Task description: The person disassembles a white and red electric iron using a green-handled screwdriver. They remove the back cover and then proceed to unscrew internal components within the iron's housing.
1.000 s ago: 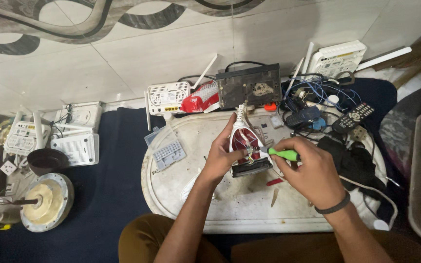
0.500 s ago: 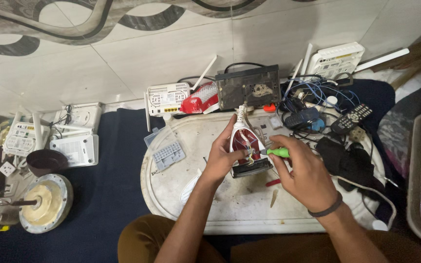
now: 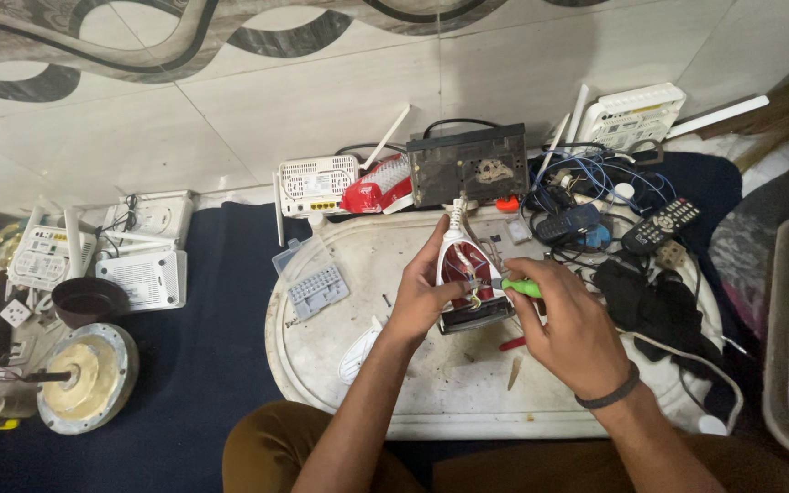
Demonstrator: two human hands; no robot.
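Iron [image 3: 469, 274], opened and showing its wiring, stands on the white surface [image 3: 358, 365] near its middle. My left hand [image 3: 426, 297] grips its side, fingers wrapped around it. My right hand [image 3: 563, 319] pinches a green screwdriver [image 3: 522, 288], tip inside. I judge I'm working a screw; next needs steady turning pressure.

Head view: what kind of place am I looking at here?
Likely an informal electronics repair spot on a floor: an opened clothes iron under a green-handled screwdriver, white routers around, and a remote control among tangled cables.
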